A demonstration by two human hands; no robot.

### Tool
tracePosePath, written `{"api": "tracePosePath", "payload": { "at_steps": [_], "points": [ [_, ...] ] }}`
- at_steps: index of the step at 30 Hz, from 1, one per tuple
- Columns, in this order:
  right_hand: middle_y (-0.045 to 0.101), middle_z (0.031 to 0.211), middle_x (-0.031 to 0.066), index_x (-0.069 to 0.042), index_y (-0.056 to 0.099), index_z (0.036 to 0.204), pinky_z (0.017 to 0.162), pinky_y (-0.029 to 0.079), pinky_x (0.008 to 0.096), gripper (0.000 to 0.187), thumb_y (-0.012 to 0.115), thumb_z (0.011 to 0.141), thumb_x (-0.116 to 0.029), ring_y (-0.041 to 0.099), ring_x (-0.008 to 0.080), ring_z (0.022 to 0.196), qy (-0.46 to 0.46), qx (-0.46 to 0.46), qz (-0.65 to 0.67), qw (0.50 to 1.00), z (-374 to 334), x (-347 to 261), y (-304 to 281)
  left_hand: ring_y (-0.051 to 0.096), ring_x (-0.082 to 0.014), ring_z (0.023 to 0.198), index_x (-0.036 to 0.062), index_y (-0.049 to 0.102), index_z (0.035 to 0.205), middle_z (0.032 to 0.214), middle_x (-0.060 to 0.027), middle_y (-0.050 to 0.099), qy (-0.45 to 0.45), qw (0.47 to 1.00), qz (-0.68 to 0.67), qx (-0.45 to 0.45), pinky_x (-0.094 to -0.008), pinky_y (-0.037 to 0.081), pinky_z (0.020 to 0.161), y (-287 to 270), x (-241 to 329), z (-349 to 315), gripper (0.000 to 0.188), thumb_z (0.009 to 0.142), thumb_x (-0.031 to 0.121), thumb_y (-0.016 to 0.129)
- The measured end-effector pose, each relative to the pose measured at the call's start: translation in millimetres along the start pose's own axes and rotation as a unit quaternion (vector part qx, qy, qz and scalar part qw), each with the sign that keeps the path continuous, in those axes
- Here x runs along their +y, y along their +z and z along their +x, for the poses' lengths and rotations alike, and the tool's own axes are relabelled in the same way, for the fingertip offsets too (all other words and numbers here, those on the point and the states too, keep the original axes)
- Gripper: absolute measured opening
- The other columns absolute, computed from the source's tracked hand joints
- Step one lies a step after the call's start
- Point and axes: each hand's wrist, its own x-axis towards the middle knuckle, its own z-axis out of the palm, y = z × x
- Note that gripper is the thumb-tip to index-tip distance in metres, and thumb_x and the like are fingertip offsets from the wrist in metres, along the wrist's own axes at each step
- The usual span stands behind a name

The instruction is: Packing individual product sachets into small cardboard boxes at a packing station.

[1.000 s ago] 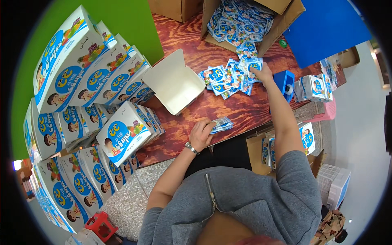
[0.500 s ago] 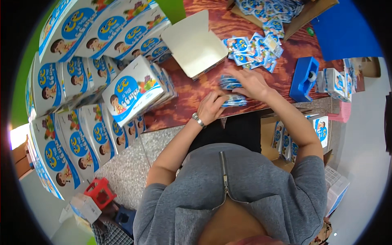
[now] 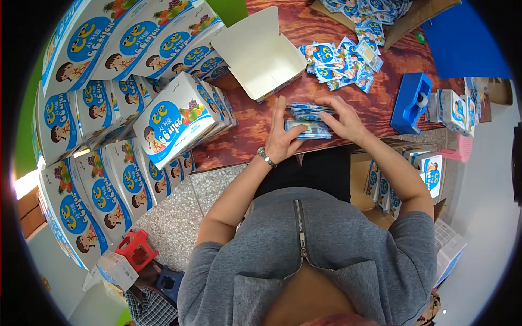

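Note:
Two small piles of blue-and-white sachets lie side by side at the table's near edge: a far pile and a near pile. My left hand, with a metal watch at its wrist, holds them at their left end, fingers stretched up the side and thumb on the near pile. Around their right end curves my right hand, its thumb pressing between the piles and its fingers over the far one. Beyond my hands stands a white carton with its lid up. Loose sachets are heaped to its right.
Printed cartons are stacked high on the left, with another carton beside my left forearm. A brown box of sachets stands at the far right. A blue tape dispenser sits right of my hands; filled cartons are below the table edge.
My left hand has straightened its fingers along the left end of the sachets. My right hand has moved slightly right and now encloses their other end; the two piles sit closer together.

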Motion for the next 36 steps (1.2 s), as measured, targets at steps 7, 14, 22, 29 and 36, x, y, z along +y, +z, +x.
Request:
{"api": "tracePosePath", "payload": {
  "at_steps": [7,14,22,29,36],
  "points": [
    [0.066,0.106,0.0158,-0.002,0.061,0.120,0.087,0.051,0.0358,0.027,0.054,0.102,-0.021,0.066,0.0274,0.102,0.110,0.103,0.137,0.979,11,-3,22,0.037,-0.0493,0.139,0.0120,0.069,0.112,0.158,-0.0342,0.015,-0.048,0.988,-0.134,-0.064,-0.0480,0.045,0.106,14,-9,-10,0.048,0.068,0.004,0.082],
    [0.070,0.103,0.0138,0.000,0.062,0.116,0.084,0.052,0.0341,0.026,0.053,0.103,-0.020,0.069,0.0233,0.097,0.099,0.050,0.128,0.986,14,-10,19,0.033,-0.0470,0.140,0.0226,0.046,0.149,0.151,-0.0233,0.037,0.028,0.988,0.093,-0.121,-0.0598,0.033,0.110,-9,10,26,0.086,0.071,0.023,0.082],
    [0.064,0.123,0.0165,-0.006,0.062,0.126,0.095,0.049,0.0432,0.037,0.067,0.093,-0.023,0.061,0.0342,0.114,-0.084,0.131,-0.257,0.954,133,41,-53,0.055,-0.0370,0.112,0.0036,0.057,0.128,0.125,-0.0171,0.056,0.022,0.989,-0.027,-0.143,-0.0474,0.047,0.096,2,-1,28,0.063,0.072,0.022,0.080],
    [0.067,0.102,0.0112,-0.010,0.062,0.113,0.079,0.052,0.0385,0.026,0.069,0.092,-0.022,0.066,0.0269,0.093,-0.044,0.036,-0.294,0.954,162,58,-98,0.055,-0.0377,0.110,0.0058,0.058,0.126,0.132,-0.0184,0.056,0.035,0.991,-0.028,-0.130,-0.0454,0.050,0.092,0,0,36,0.060,0.072,0.022,0.080],
    [0.067,0.102,0.0095,-0.010,0.052,0.137,0.084,0.051,0.0360,0.042,0.062,0.097,-0.017,0.065,0.0207,0.098,-0.063,-0.047,-0.134,0.988,152,55,-135,0.055,-0.0382,0.111,0.0061,0.058,0.129,0.134,-0.0171,0.057,0.025,0.989,-0.031,-0.144,-0.0462,0.049,0.095,1,-4,30,0.063,0.073,0.023,0.080]
  ]
}}
